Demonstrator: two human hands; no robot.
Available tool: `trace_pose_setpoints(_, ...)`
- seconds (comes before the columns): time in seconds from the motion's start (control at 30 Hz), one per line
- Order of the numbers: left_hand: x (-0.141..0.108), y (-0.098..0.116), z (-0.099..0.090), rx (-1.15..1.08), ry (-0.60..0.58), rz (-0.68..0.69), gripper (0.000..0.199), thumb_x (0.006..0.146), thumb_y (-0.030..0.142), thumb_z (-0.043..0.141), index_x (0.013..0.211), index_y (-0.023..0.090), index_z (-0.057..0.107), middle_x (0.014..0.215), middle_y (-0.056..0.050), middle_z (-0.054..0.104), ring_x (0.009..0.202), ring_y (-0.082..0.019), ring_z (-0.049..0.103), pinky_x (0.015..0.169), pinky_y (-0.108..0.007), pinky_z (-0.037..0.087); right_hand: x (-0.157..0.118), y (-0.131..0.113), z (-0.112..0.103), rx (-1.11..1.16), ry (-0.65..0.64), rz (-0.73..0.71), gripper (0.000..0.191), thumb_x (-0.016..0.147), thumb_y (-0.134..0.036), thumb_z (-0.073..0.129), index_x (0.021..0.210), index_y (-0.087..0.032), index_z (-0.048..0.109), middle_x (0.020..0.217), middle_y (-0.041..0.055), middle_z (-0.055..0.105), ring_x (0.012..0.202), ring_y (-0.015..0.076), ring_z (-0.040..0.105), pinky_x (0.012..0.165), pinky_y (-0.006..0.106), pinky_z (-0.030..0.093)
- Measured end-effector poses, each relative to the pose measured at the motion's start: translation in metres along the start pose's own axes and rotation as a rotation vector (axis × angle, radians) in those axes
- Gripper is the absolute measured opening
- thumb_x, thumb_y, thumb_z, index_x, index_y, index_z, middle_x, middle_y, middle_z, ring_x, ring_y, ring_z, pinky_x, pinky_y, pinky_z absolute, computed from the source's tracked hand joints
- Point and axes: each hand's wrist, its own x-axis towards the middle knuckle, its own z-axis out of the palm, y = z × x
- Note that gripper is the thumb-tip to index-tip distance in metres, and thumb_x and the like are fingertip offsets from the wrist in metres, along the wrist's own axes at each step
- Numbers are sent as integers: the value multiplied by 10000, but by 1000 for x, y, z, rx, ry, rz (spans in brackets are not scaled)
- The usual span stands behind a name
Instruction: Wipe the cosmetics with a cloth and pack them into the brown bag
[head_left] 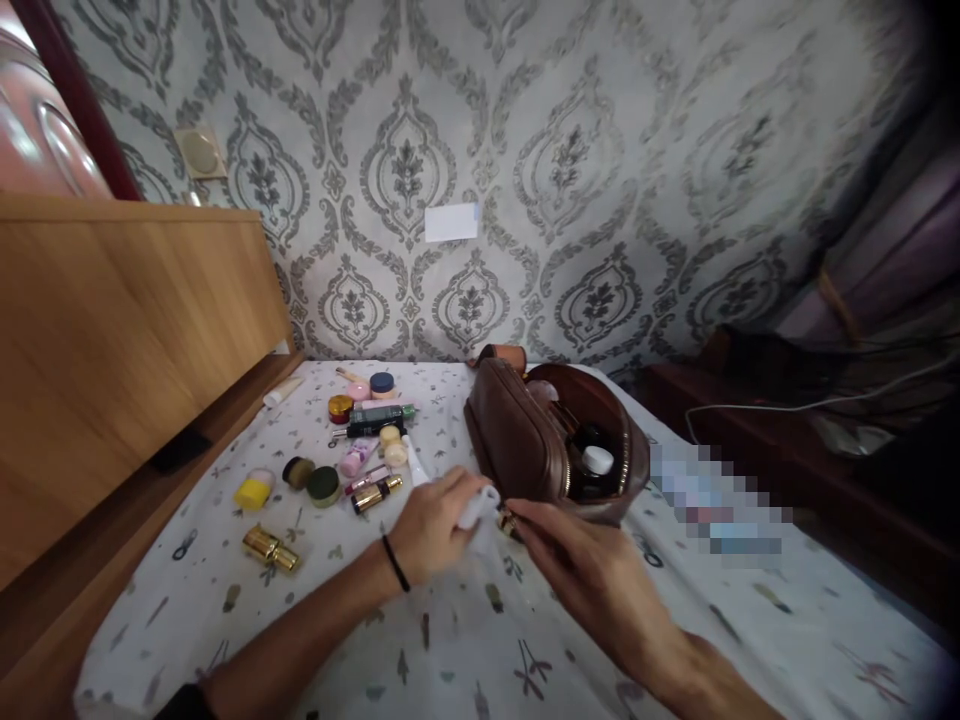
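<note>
My left hand (435,525), with a black band at the wrist, is wrapped round a white tube-like container (477,507). Close to its right, my right hand (574,550) pinches a small gold item (508,522) near the container's open end. Just behind both hands stands an unzipped brown bag (514,430); a white-capped bottle (598,460) and dark items show inside it. Left of my left hand lie a gold-and-dark bottle (377,493), a dark green jar (323,486) and a white tube (415,462).
More cosmetics are spread at the left, among them a gold bottle (270,548), a yellow jar (254,489) and a blue-lidded jar (382,385). A wooden cabinet (142,350) borders the patterned cloth (450,650). Patterned wallpaper rises behind; a blurred patch lies right.
</note>
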Motion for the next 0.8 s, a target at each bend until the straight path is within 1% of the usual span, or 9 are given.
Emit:
trace_pose_setpoints(0.1, -6, -26, -16, 80, 80, -117, 219, 833, 140, 500, 1016, 210, 598, 966, -54, 655, 918, -211, 625, 795, -304, 487, -1, -5, 33, 111, -118, 98, 242, 943, -202, 450, 1043, -188, 670, 799, 36, 738, 648, 141, 689, 610, 218, 501)
trace_pose_setpoints(0.13, -8, -35, -21, 108, 128, -162, 185, 829, 148, 494, 970, 205, 601, 932, -54, 654, 896, -215, 619, 780, -308, 478, 0, -6, 44, 119, -147, 137, 248, 924, -200, 464, 1049, -181, 677, 765, 34, 729, 636, 149, 680, 609, 230, 493)
trace_pose_setpoints(0.2, -13, -52, -31, 106, 254, -260, 146, 834, 199, 497, 935, 195, 602, 866, -47, 652, 830, -211, 610, 745, -307, 466, 8, -5, 67, 118, -266, 247, 256, 879, -198, 518, 1076, -181, 681, 747, 27, 717, 667, 170, 672, 639, 253, 481)
trace_pose_setpoints(0.3, -21, -74, -43, -42, 478, -424, 204, 841, 326, 532, 970, 188, 609, 794, -16, 649, 722, -182, 588, 670, -274, 460, 28, -4, 94, 152, -376, 423, 272, 871, -219, 554, 1117, -179, 663, 795, 21, 715, 673, 158, 647, 667, 253, 457)
trace_pose_setpoints(0.4, -28, -90, -52, -199, 698, -502, 268, 805, 406, 591, 938, 177, 620, 769, 0, 637, 696, -162, 575, 632, -247, 465, 48, -2, 114, 107, -367, 513, 274, 879, -224, 560, 1139, -185, 639, 924, 38, 708, 803, 161, 648, 732, 244, 439)
trace_pose_setpoints(0.5, -33, -97, -61, -237, 810, -515, 303, 784, 437, 616, 924, 168, 615, 765, 6, 612, 682, -149, 561, 607, -232, 470, 61, 1, 130, 41, -340, 568, 321, 892, -225, 540, 1206, -179, 587, 1103, 84, 657, 908, 177, 641, 765, 257, 429)
trace_pose_setpoints(0.6, -35, -99, -71, -231, 873, -525, 302, 788, 445, 619, 915, 171, 600, 732, 24, 564, 634, -126, 528, 568, -211, 457, 65, 2, 144, -28, -347, 608, 340, 898, -245, 539, 1231, -176, 558, 1221, 112, 595, 911, 189, 643, 750, 275, 426)
trace_pose_setpoints(0.73, -36, -99, -84, -286, 1016, -531, 307, 767, 440, 649, 897, 169, 585, 730, 27, 554, 595, -104, 508, 528, -197, 454, 64, 3, 155, -97, -375, 593, 279, 912, -283, 539, 1167, -182, 590, 1215, 109, 583, 945, 213, 642, 726, 285, 422)
trace_pose_setpoints(0.8, -36, -101, -87, -351, 1057, -544, 334, 751, 446, 661, 916, 167, 581, 747, 24, 562, 575, -100, 509, 495, -198, 451, 63, 3, 157, -118, -384, 579, 253, 918, -299, 536, 1127, -175, 606, 1198, 110, 583, 962, 223, 638, 712, 288, 417)
